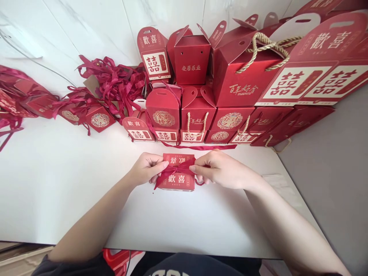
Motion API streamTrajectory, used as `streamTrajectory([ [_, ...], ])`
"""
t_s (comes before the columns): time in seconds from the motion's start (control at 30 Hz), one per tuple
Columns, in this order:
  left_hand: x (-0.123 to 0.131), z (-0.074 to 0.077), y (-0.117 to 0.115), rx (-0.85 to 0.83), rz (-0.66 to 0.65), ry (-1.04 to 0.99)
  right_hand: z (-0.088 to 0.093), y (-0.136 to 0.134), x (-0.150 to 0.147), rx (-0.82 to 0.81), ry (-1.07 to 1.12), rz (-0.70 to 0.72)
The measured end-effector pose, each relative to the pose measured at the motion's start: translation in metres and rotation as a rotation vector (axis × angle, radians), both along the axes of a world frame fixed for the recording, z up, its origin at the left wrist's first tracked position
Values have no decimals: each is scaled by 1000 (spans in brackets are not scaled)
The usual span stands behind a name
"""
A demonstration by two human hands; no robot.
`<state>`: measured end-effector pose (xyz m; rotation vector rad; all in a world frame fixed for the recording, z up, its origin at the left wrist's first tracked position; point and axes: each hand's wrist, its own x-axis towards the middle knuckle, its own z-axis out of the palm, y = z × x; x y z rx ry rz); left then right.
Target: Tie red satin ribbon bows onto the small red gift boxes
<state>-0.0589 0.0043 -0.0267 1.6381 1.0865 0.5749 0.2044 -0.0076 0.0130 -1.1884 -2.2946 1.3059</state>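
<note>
Our left hand (146, 168) and right hand (221, 168) each pinch the soft, slippery ribbon (176, 168) atop the small red box (178, 180); it looks like light cardboard that likely dents, best held by its sides.

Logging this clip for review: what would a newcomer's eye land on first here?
A wall of red gift boxes lines the back of the white table. At centre front, the left hand and right hand pinch a dark red ribbon across a small red box. A tangle of loose ribbons lies back left.
</note>
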Motion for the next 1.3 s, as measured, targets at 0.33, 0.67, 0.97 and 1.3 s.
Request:
streamTrajectory([
  [0.33,1,-11,4,23,52,-7,-16,20,18,-475,2,236],
  [0.67,-20,19,5,249,65,157,15,24,75,-31,-15,80],
  [0.97,-23,40,-4,191,-105,499,-13,24,10,276,295,44],
  [1.3,-10,31,-17,850,-172,379,-9,17,7,118,328,236],
])
